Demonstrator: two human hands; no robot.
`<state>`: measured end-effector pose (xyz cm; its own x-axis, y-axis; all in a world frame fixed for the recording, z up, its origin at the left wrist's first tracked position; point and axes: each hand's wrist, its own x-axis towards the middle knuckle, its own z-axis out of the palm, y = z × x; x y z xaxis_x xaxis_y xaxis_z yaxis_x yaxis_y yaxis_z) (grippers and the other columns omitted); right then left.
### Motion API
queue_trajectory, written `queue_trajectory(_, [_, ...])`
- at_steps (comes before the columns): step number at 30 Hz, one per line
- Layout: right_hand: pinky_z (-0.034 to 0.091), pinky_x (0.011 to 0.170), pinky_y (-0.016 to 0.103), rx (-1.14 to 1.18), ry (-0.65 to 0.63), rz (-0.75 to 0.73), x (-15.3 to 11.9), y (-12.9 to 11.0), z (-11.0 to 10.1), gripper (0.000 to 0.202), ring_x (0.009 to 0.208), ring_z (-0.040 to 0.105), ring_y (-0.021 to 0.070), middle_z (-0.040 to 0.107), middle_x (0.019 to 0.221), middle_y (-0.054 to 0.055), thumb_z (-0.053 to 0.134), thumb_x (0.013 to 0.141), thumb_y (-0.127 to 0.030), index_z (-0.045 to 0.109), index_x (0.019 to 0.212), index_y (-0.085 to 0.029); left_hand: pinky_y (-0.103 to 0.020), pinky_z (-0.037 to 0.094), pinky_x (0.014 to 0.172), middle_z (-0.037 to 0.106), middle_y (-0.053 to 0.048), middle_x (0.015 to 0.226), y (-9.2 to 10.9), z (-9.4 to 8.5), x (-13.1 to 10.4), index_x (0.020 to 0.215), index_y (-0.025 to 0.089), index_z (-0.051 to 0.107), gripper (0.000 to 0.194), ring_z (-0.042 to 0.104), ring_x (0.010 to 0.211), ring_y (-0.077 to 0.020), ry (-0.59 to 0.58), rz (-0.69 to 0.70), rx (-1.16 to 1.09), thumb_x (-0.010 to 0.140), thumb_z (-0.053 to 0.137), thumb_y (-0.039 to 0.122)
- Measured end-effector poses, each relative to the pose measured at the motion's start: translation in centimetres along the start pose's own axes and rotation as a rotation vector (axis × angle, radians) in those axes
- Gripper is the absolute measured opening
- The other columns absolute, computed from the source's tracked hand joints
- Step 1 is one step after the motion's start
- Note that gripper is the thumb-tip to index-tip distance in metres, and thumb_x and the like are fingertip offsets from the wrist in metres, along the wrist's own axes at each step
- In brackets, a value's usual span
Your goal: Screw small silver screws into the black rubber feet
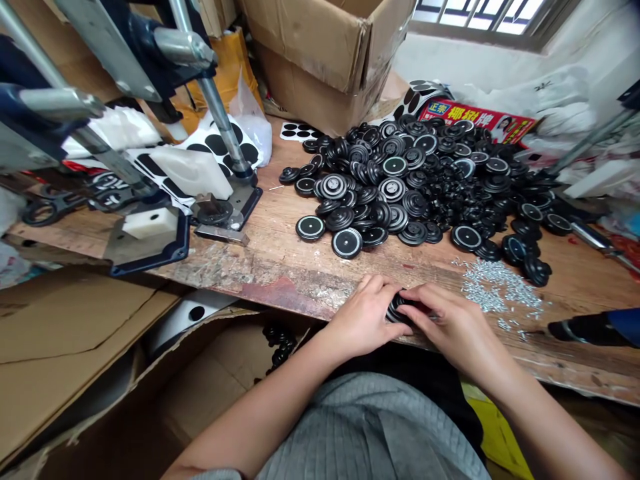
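Note:
At the front edge of the wooden table, my left hand [367, 317] wraps its fingers and thumb round a black round part [396, 308]. My right hand [445, 317] pinches at the top of that same part from the right; its fingertips partly cover it. Beyond both hands lies a large heap of black round parts [395, 190], some showing pale rings. Small silver screws [493, 287] are scattered to the right of my right hand. Further right, the dark tip of a blue-bodied tool [575, 330] points towards the screws.
Two metal presses stand at the left, one on a base plate [145, 243] with a white block [150, 223]. A large cardboard box [320, 60] is at the back, near a red printed box [480, 120]. An open carton [200, 393] sits below the table edge at left.

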<state>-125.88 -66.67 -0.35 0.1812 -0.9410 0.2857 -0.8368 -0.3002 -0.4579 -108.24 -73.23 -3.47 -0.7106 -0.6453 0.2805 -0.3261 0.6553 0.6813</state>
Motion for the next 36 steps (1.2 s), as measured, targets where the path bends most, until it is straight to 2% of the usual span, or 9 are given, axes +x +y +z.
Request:
queue_trajectory(4, [0.055,0.074,0.032,0.226,-0.070,0.132,0.2,0.8,-0.6,0.028,0.082,0.066,0.0183,0.070,0.097,0.003,0.066,0.090,-0.039,0.063,0.115,-0.025,-0.048,0.042,0.110,0.054,-0.015,0.136,0.6,0.1,0.2,0.147,0.015,0.036,0.085,0.045,0.128,-0.0321,-0.017,0.009,0.040,0.077,0.079,0.036])
queue_trajectory(7, [0.057,0.076,0.034,0.412,0.000,0.233,2.0,2.8,-1.3,0.042,0.086,0.067,0.0199,0.070,0.103,0.006,0.070,0.085,-0.048,0.060,0.117,-0.024,-0.050,0.042,0.109,0.053,-0.015,0.139,0.9,-0.1,0.2,0.152,0.017,0.027,0.090,0.045,0.129,-0.0328,-0.005,0.001,0.062,0.078,0.077,0.031])
queue_trajectory(11, [0.051,0.087,0.042,-0.029,0.139,0.237,6.8,6.1,-1.7,0.044,0.100,0.063,0.0281,0.068,0.109,0.011,0.072,0.081,-0.045,0.059,0.116,-0.021,-0.051,0.035,0.116,0.050,-0.013,0.144,0.9,-2.3,-0.7,0.152,0.020,0.028,0.086,0.042,0.135,-0.0322,0.076,-0.019,0.123,0.080,0.075,0.032])
queue_trajectory(14, [0.045,0.089,0.045,-0.333,0.068,0.203,10.1,7.4,-1.5,0.048,0.110,0.054,0.0345,0.064,0.114,0.017,0.071,0.081,-0.042,0.055,0.119,-0.018,-0.051,0.036,0.114,0.052,-0.012,0.143,0.3,-5.0,-1.8,0.150,0.020,0.032,0.080,0.045,0.133,-0.0318,0.156,-0.121,0.212,0.082,0.073,0.031])
queue_trajectory(18, [0.040,0.085,0.047,-0.389,0.010,0.206,12.0,7.4,-1.7,0.041,0.100,0.052,0.0341,0.063,0.104,0.019,0.065,0.082,-0.043,0.056,0.112,-0.016,-0.049,0.040,0.111,0.054,-0.011,0.142,-0.9,-7.7,-2.9,0.148,0.021,0.037,0.077,0.047,0.130,-0.0308,0.223,-0.225,0.322,0.081,0.074,0.028])
queue_trajectory(22, [0.040,0.086,0.046,-0.361,0.024,0.213,10.4,6.1,-2.6,0.042,0.099,0.052,0.0336,0.062,0.103,0.017,0.068,0.076,-0.040,0.054,0.108,-0.018,-0.048,0.042,0.108,0.055,-0.010,0.141,-2.2,-8.2,-3.3,0.148,0.021,0.037,0.077,0.047,0.129,-0.0309,0.224,-0.247,0.346,0.081,0.075,0.027])
queue_trajectory(27, [0.044,0.086,0.038,-0.070,-0.044,0.117,4.3,1.8,-2.0,0.041,0.100,0.055,0.0262,0.061,0.106,0.005,0.071,0.076,-0.041,0.050,0.108,-0.025,-0.051,0.038,0.112,0.052,-0.012,0.141,-2.9,-7.5,-3.4,0.147,0.019,0.038,0.076,0.045,0.130,-0.0308,0.232,-0.187,0.358,0.082,0.075,0.030])
queue_trajectory(32, [0.044,0.093,0.043,0.054,-0.144,0.066,-0.5,-0.7,0.0,0.034,0.110,0.053,0.0270,0.059,0.115,0.006,0.067,0.084,-0.032,0.050,0.112,-0.025,-0.047,0.039,0.112,0.049,-0.014,0.138,-0.1,-5.6,-3.3,0.142,0.019,0.043,0.060,0.045,0.131,-0.0279,0.310,-0.004,0.316,0.089,0.067,0.033])
queue_trajectory(36, [0.046,0.099,0.042,0.177,-0.152,0.064,-1.7,0.8,0.0,0.045,0.118,0.056,0.0256,0.059,0.127,0.008,0.066,0.088,-0.039,0.047,0.126,-0.026,-0.042,0.042,0.111,0.056,-0.012,0.132,2.0,-3.2,-2.4,0.136,0.019,0.048,0.049,0.049,0.126,-0.0248,0.133,0.134,0.190,0.092,0.063,0.033])
